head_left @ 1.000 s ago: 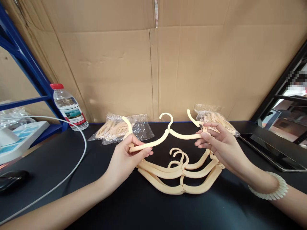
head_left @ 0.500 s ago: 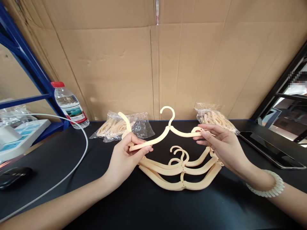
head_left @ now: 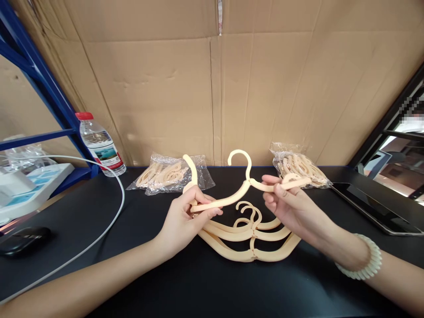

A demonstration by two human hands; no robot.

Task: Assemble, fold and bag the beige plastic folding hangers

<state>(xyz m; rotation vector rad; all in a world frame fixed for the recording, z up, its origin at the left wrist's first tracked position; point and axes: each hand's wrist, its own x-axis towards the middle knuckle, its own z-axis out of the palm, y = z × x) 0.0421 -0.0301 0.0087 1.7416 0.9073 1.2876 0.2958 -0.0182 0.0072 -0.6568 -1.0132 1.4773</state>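
A cream folding clothes hanger (head_left: 232, 198) is held up above the table, its hook pointing upward. My left hand (head_left: 190, 214) pinches its left arm near the outer end, where a short segment sticks up. Farther along, my right hand (head_left: 294, 207) grips the right arm, thumb in front and fingers behind. Below them several more cream hangers (head_left: 241, 255) lie stacked, hooks toward the back; my right hand hides part of their right ends.
Two clear bags of folded cream hangers, a left one (head_left: 170, 174) and a right one (head_left: 300, 165), lie by the cardboard wall (head_left: 159, 97). A water bottle (head_left: 102, 148), power strip (head_left: 36, 183), cable (head_left: 122, 198) and mouse (head_left: 24, 240) are left; a tablet (head_left: 377, 210) lies right.
The held hanger and my left hand have shifted to the right. My right hand has slid inward along the right arm, and that arm's end now tilts upward.
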